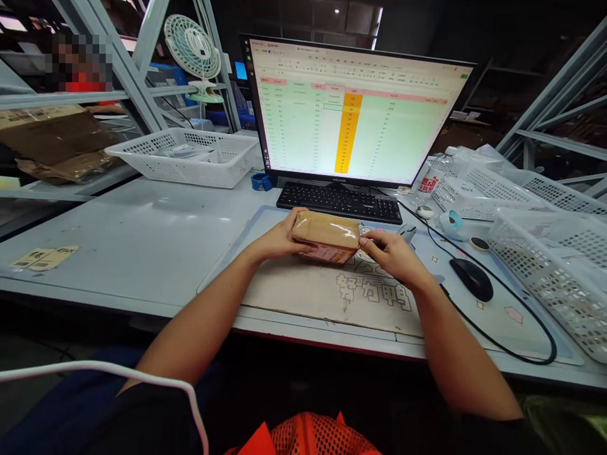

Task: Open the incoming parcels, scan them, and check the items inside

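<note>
A small brown cardboard box point(327, 229), with shiny clear tape over its top and a printed label on its near side, is tilted above the desk mat. My left hand point(284, 239) is closed around its left end. At the right end, my right hand point(386, 253) is closed in a pinch against the box's corner. Whatever lies between those fingertips is too small to make out. A grey object point(406, 232) shows just behind the right hand, partly hidden by it. Beneath both hands lies the printed desk mat point(294, 294).
A black keyboard point(339, 201) and a monitor point(351, 120) stand behind the box. On the right are a mouse point(471, 279), a looping black cable point(552, 338), tape rolls and white baskets point(545, 265). Another white basket point(190, 164) and a fan point(193, 50) are left; a person is beyond the rack.
</note>
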Tool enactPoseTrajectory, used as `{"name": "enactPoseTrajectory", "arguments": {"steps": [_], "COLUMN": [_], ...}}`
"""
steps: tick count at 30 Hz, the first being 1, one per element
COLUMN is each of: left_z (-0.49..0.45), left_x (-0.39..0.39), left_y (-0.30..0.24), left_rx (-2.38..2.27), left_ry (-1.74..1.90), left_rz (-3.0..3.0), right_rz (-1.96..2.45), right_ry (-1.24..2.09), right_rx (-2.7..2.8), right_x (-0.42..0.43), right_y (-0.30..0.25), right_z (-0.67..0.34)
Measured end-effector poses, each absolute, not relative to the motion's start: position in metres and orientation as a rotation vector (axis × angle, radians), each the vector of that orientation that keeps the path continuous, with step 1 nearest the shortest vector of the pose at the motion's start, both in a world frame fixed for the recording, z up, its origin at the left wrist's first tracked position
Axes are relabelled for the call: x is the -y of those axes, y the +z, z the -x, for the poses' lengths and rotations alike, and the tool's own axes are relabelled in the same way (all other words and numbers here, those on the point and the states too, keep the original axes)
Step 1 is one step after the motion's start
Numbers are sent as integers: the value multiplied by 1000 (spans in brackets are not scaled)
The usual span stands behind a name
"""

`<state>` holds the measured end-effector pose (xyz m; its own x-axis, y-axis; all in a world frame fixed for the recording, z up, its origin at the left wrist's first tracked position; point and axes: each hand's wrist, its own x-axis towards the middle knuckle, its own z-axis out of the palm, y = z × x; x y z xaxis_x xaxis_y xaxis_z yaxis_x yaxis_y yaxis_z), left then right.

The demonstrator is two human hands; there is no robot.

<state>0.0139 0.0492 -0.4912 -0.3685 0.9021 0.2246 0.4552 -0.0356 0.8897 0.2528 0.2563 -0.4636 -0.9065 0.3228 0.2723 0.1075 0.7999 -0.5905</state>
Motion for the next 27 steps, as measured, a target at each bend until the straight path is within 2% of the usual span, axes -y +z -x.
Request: {"name": "enactPoseTrajectory", "arguments": {"steps": [11, 16, 19, 22, 27], "left_z": [-28, -21, -9, -15, -55], "left_x": [-25, -22, -20, -16, -18], "left_y": [-457, -456, -458, -454, -450], "left_rx": [-2179, -2002, -2065, -2339, -2586], "left_ry": [1641, 1831, 1895, 1730, 1106], "left_rz": [-1702, -1568, -1566, -1871, -2219], "right_rz": [411, 370, 395, 471, 581], "right_ry": [1048, 1099, 1085, 1009, 872], "right_rx": [2563, 2604, 2587, 2541, 2509], "right_x": [-273, -276, -285, -288, -255], "right_y": [-476, -471, -474, -475, -454], "right_z": [-243, -248, -248, -248, -248]}}
